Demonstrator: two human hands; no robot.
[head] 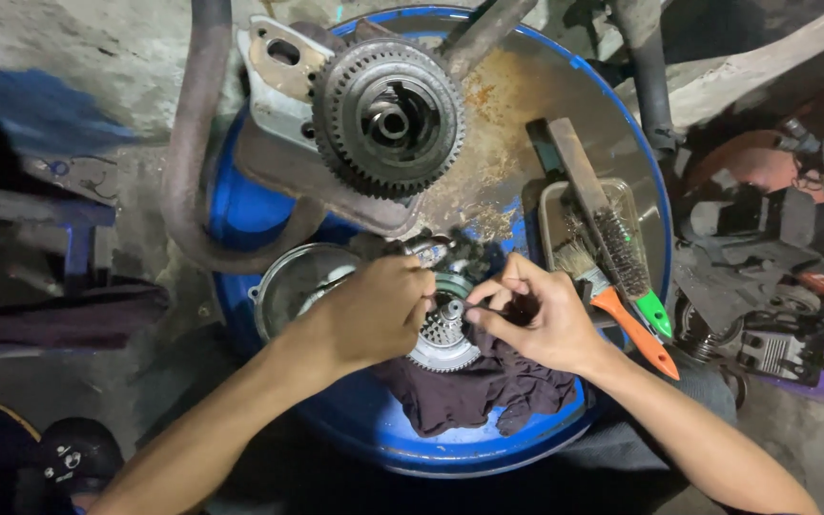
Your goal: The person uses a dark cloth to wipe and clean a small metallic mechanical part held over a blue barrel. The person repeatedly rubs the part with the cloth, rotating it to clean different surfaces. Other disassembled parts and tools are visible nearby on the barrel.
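On top of a blue drum [488, 448], my left hand [374, 310] grips a toothed metal gear assembly [442, 339] from the left. My right hand [536, 315] pinches at the gear's small centre hub with fingertips. The gear rests on a dark rag [474, 391] spread near the drum's front edge. A round metal cover [290, 281] lies just left of my left hand.
A large gear on a metal bracket [388, 119] sits at the back of the drum. A clear tray [555, 205] on the right holds a wire brush [622, 253] and a paintbrush with an orange handle [636, 334]. Engine parts [774, 334] clutter the floor at right; a curved hose [188, 143] runs at left.
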